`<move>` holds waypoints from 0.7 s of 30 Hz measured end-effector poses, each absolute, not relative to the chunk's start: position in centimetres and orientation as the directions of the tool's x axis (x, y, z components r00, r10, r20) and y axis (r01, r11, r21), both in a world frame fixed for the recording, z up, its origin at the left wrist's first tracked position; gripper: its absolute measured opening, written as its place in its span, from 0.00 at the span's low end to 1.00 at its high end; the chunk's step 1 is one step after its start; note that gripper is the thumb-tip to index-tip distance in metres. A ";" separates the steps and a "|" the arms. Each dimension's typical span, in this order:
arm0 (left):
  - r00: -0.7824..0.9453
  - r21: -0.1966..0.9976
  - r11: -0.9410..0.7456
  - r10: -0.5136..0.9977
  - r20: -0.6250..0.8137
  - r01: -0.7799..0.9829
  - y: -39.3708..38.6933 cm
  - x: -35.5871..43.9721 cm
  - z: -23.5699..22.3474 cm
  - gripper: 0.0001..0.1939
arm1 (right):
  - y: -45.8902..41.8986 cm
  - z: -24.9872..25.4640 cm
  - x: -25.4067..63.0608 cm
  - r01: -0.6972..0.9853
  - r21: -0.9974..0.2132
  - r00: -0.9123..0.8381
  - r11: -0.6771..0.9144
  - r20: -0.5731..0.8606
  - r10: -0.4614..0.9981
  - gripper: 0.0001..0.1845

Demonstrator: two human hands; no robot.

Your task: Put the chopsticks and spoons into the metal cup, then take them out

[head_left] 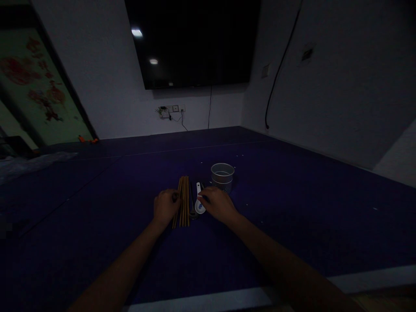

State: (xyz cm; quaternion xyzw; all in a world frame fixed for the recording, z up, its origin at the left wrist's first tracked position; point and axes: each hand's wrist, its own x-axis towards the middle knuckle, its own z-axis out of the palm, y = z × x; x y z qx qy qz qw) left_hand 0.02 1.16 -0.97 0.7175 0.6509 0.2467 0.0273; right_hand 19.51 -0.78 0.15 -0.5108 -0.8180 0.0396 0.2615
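Note:
Several brown chopsticks [184, 201] lie side by side on the dark blue surface, their ends toward me. My left hand [166, 206] is closed at their left edge, its curled fingertips on the outermost chopstick. Right of the chopsticks lies a dark metal spoon [193, 214]. Beside it is a white spoon [200, 208] with a blue pattern in its bowl, handle pointing away. The fingertips of my right hand [218, 203] pinch the white spoon near its handle. Another dark, thin item pokes out behind that hand, too dim to name.
A round metal pot [222, 173] without a lid stands just behind my right hand. Small white specks dot the blue surface [292, 208]. Clear plastic wrapping [39, 164] lies at the far left. A wall with sockets [172, 109] and a large television [195, 43] closes off the back.

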 end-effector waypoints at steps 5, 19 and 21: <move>0.033 0.314 -0.129 0.955 0.294 0.941 0.8 0.1 -0.7 0.14 | -0.8 0.2 19.5 0.813 -0.322 -0.350 0.485 0.395 0.849 0.13; 0.080 0.147 -0.112 0.974 0.213 0.983 0.7 0.4 -0.4 0.20 | -0.8 0.1 19.5 0.814 -0.309 -0.354 0.493 0.409 0.841 0.13; 0.100 0.133 -0.129 0.973 0.206 0.983 0.7 0.3 -0.4 0.20 | -0.8 0.1 19.5 0.816 -0.311 -0.351 0.488 0.405 0.844 0.13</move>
